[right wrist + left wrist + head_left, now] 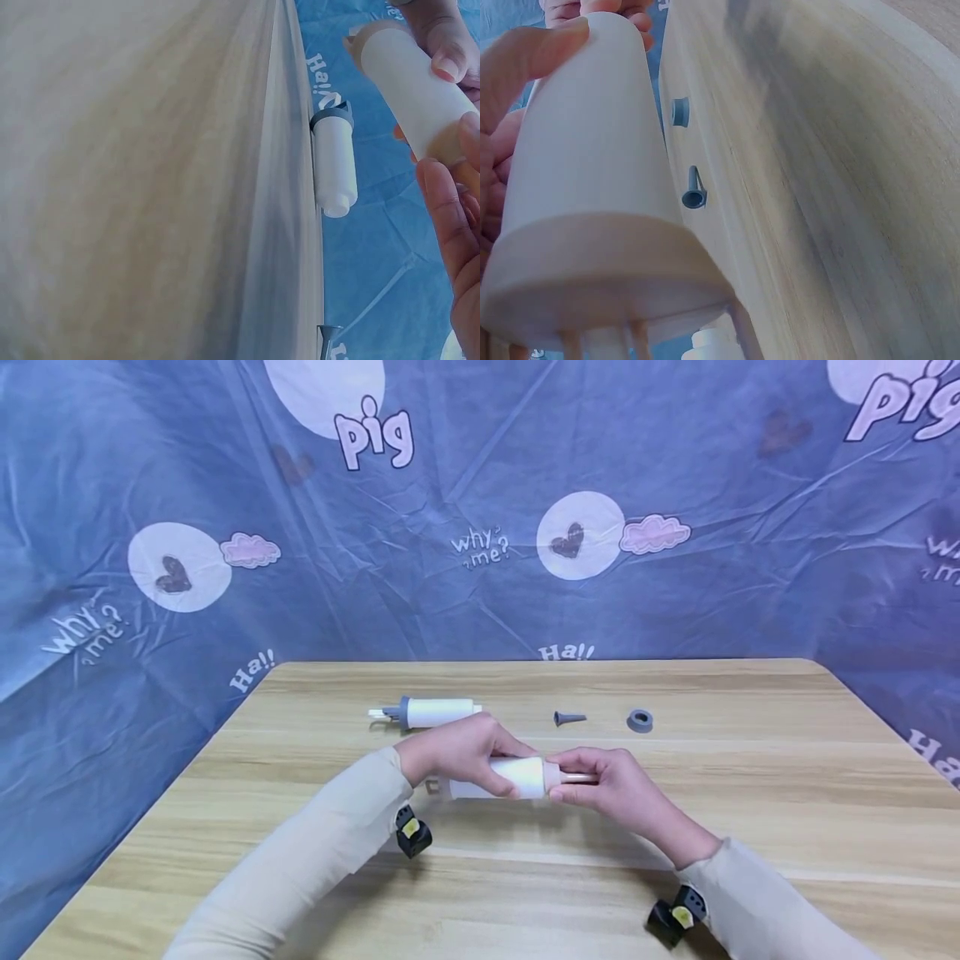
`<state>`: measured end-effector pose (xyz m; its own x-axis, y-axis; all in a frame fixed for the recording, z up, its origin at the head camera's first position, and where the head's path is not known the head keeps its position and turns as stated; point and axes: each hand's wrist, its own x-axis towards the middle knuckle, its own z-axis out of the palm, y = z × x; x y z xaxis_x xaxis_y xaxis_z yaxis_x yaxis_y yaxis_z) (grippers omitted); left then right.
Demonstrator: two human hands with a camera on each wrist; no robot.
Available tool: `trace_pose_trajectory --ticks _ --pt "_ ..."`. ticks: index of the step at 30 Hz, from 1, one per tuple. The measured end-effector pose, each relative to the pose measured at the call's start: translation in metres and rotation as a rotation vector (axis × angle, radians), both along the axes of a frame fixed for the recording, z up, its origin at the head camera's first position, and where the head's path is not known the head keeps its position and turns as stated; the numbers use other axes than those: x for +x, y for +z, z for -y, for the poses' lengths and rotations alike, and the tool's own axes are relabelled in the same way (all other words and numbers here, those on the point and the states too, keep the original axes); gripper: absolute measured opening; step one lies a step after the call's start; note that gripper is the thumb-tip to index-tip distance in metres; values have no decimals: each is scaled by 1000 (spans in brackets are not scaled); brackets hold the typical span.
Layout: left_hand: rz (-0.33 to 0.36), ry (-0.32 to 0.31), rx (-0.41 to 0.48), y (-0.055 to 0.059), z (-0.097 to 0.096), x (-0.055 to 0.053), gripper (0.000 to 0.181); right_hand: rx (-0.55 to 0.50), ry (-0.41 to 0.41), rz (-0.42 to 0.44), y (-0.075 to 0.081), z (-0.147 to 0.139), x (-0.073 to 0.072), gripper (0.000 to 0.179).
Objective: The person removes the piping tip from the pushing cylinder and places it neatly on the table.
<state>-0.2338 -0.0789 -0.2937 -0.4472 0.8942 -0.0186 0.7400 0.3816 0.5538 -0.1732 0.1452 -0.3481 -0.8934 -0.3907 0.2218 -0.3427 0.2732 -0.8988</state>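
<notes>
A white tube point(517, 777) with beige ends lies sideways between the two hands, with its shadow on the wood below. My left hand point(459, 752) grips the tube's body, thumb along the near side and fingers behind. With thumb and fingers my right hand point(611, 783) pinches the beige end piece at the tube's right, where a thin beige shaft runs under the palm. In the left wrist view a wide beige collar point(604, 262) with prongs forms the tube's other end. The right wrist view shows the fingertips of my right hand point(454, 225) around the narrow end.
Behind the hands a second white tube point(438, 712) with a grey collar lies on the wooden table point(750, 827). Farther right are a small grey cone-shaped nozzle point(568, 718) and a grey ring point(640, 721). A blue printed cloth point(420, 610) hangs behind the table.
</notes>
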Motion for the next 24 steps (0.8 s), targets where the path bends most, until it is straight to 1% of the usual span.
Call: trace_pose_trajectory --ticks 4,7,12,15,18,22,24 --pt "5 -4 6 0 0 -1 44 8 -27 -40 -1 0 0 35" --pt "2 -7 12 0 0 -3 44 9 -33 -70 -1 0 -1 35" --pt "2 -14 11 0 0 -5 44 2 -43 -81 -2 2 -2 35" --pt "-4 -4 -7 2 0 -5 44 -8 -43 -45 -1 2 -2 37" --pt "-12 11 -25 3 -1 -6 44 -15 -28 11 -1 1 -3 43" --pt "-27 20 -31 1 -1 -6 45 8 -23 81 -1 -1 -4 55" --pt "-38 22 -31 1 0 -5 46 20 -24 103 0 -2 -5 56"
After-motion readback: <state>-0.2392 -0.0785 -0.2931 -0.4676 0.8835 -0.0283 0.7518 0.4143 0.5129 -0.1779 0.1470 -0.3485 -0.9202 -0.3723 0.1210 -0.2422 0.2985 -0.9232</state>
